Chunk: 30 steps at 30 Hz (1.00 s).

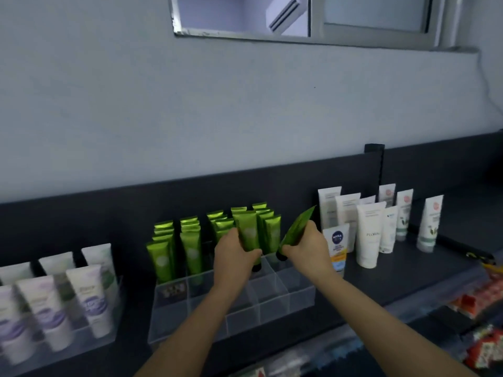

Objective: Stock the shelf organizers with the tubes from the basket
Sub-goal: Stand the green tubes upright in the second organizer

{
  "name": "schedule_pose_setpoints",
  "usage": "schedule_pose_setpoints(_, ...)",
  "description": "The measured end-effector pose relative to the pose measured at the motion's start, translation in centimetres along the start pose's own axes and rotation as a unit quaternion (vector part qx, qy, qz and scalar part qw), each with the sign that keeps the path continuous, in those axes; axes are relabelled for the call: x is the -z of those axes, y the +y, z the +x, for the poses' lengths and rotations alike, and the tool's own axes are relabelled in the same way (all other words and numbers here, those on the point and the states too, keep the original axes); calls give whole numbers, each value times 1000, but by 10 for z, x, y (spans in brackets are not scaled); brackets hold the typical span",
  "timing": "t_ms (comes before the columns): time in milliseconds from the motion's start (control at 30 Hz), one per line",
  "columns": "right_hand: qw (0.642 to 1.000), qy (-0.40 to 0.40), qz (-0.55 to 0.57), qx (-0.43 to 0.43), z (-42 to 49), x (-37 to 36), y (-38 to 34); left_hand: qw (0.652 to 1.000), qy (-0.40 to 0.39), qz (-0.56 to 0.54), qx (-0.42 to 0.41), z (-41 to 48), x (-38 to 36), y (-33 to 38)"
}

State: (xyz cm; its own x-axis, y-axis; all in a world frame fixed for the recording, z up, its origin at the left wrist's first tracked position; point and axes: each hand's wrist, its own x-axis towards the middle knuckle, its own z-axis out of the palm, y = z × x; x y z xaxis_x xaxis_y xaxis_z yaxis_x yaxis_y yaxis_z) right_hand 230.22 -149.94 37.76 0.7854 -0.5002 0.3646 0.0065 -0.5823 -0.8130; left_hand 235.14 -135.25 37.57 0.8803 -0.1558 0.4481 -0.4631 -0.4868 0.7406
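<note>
On the dark shelf (408, 281) stood a clear plastic box (272, 314) with little rooms, and just above its empty middle rooms the left hand (234, 257) gripped a shiny green tube (249, 232) upright, cap down, while the right hand (307, 246) beside it gripped another green tube (298, 227) leaning right.

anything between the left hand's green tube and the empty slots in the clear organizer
Nothing visible: the left hand holds the green tube upright just above the clear organizer, whose slots below look empty.

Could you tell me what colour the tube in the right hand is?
The tube in the right hand is green with a black cap; head view.
</note>
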Motion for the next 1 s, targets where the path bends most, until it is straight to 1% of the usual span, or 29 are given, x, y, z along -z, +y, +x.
schedule_pose_setpoints(167,996,-37,-80,-28,21,-29,20,999,-11,30,32,4,-19,-19)
schedule_pose_setpoints(233,989,-54,-128,-46,25,-36,26,996,-18,69,50,4,-26,-26)
schedule_pose_setpoints(300,983,-61,-164,-56,28,-41,31,989,-18,132,57,5,-31,-32)
schedule_pose_setpoints(367,979,-68,-180,-61,32,-45,36,980,-12,187,61,6,-34,-34)
schedule_pose_setpoints(467,975,-77,-198,-65,37,-50,42,973,-6,224,59,8,-39,-34)
schedule_pose_setpoints(600,971,-77,-218,-63,41,-53,44,969,1,240,56,13,-45,-35)
schedule_pose_setpoints(700,966,-58,-246,-51,41,-54,44,966,10,253,45,15,-47,-36)
schedule_pose_setpoints(800,965,-56,-251,-52,40,-51,43,964,15,261,39,12,-48,-39)
schedule_pose_setpoints(1000,971,-60,-229,-43,37,-43,43,973,18,221,59,10,-45,-40)
